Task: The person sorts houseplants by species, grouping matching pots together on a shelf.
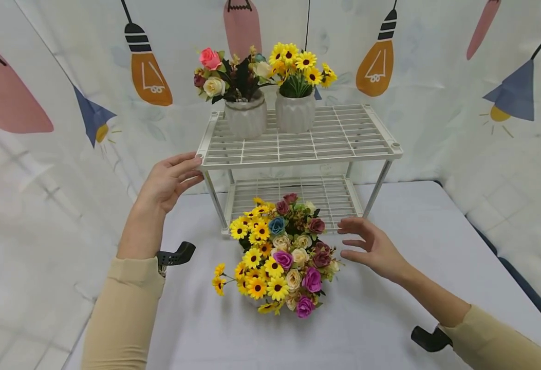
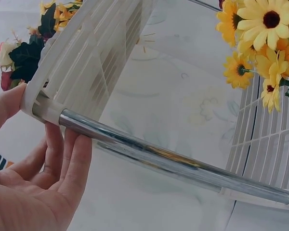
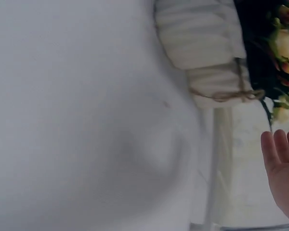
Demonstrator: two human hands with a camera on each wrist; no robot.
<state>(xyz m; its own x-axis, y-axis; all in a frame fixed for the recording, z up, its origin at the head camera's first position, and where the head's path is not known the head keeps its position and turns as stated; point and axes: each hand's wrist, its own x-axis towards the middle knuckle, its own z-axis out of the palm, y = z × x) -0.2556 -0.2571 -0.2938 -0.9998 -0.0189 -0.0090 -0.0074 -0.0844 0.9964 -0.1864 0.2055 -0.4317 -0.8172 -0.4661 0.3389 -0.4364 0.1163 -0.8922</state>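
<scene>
Your left hand (image 1: 170, 180) holds the front left corner of the shelf (image 1: 298, 164), its fingers curled in around the upper tier, probably to keep the frame steady. Your right hand (image 1: 374, 250) holds nothing: its fingers are loosely bent and spread, just right of the potted flowers (image 1: 281, 257). Those stand close together in front of the shelf, likely set there to be within easy reach, and their heads hide part of its lower tier. Up on the shelf, a rose pot (image 1: 245, 119) and a daisy pot (image 1: 295, 114) stand side by side, left of its middle, perhaps paired for looks. Under the shelf lies a pale, smooth table (image 1: 344, 334); behind it hangs a white curtain (image 1: 423, 144) printed with lamps and bulbs.
</scene>
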